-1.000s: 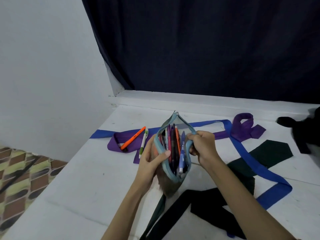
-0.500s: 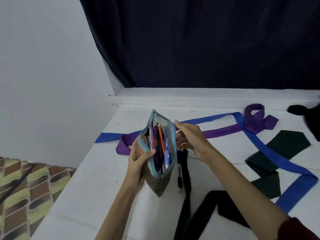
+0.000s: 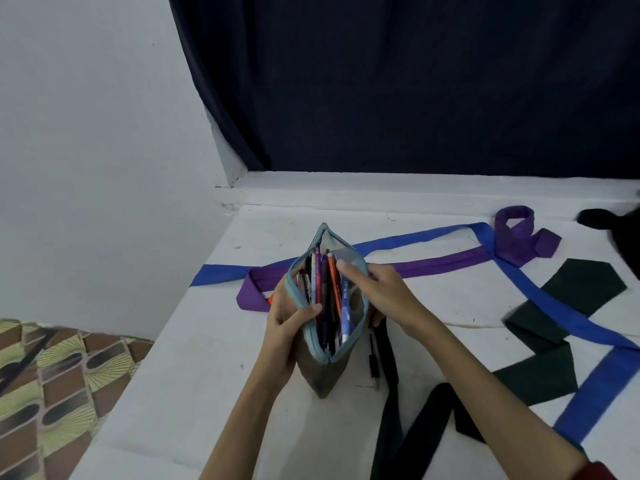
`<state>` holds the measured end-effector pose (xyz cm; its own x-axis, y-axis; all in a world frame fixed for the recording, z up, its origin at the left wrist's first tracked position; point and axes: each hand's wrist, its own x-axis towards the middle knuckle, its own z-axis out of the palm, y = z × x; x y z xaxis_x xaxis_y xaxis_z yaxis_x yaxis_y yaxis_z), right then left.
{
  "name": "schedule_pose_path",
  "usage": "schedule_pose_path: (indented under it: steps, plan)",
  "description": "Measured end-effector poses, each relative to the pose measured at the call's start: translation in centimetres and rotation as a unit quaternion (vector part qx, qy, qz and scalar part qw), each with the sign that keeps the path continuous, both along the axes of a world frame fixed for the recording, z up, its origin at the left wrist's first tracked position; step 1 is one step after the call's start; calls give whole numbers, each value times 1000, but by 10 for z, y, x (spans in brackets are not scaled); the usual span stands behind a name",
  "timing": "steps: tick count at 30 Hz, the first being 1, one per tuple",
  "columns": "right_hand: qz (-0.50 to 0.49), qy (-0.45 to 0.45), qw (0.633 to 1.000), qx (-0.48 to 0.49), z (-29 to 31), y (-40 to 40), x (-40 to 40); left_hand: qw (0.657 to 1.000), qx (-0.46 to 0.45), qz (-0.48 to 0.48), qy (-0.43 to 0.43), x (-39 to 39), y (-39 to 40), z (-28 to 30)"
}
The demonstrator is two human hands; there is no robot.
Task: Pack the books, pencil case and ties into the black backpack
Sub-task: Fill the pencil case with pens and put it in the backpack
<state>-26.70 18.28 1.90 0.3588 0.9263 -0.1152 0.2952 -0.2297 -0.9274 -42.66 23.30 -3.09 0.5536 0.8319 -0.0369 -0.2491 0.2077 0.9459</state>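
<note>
Patterned mat (image 3: 52, 382): one, seen at the far left below the white surface (image 3: 194, 393), in brown and pale green.

Purple tie (image 3: 446, 263): one, laid flat across the surface behind the case, with a looped end at the right.

Blue tie (image 3: 540, 296): one, laid over the purple one and run from the left edge toward the lower right.

Left hand (image 3: 287, 327): the left side of the case is gripped, thumb curled over the rim.

Pencil case (image 3: 327, 327): one, held upright above the surface at centre, between both hands. Olive-grey fabric with a light blue zip border is seen; the zip is open and the mouth is spread wide. Pens (image 3: 329, 299) are packed inside, roughly eight, in purple, orange, blue, black and white; an exact count cannot be made.

Right hand (image 3: 384, 289): the right rim of the case is pinched between curled fingers and thumb.

Black pen (image 3: 373, 362): one, lying on the surface just right of the case.

Dark ties: a black one (image 3: 389, 403) beside the loose pen, a dark green one (image 3: 543, 341) farther right.

Black object (image 3: 620, 233): cut off at the right edge; its identity cannot be told.
</note>
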Motion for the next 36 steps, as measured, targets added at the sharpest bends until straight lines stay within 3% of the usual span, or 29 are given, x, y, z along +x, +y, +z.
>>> schedule_pose_path:
  steps: [4,9,22,31,36]
  plan:
    - [-48,-71,995,56,7,4,-3,1000,22,-7,16,4,2,2]
    - [-111,-28,992,53,-2,7,-1,997,57,-8,54,5,6,3]
    - [-38,23,996,82,5,4,-5,1000,8,20,17,-14,3,-1]
    - [-80,1,989,128,-1,0,-4,998,23,13,51,-10,-3,-4]
    - [-77,50,987,128,8,-2,-2,999,14,12,32,-12,0,-2]
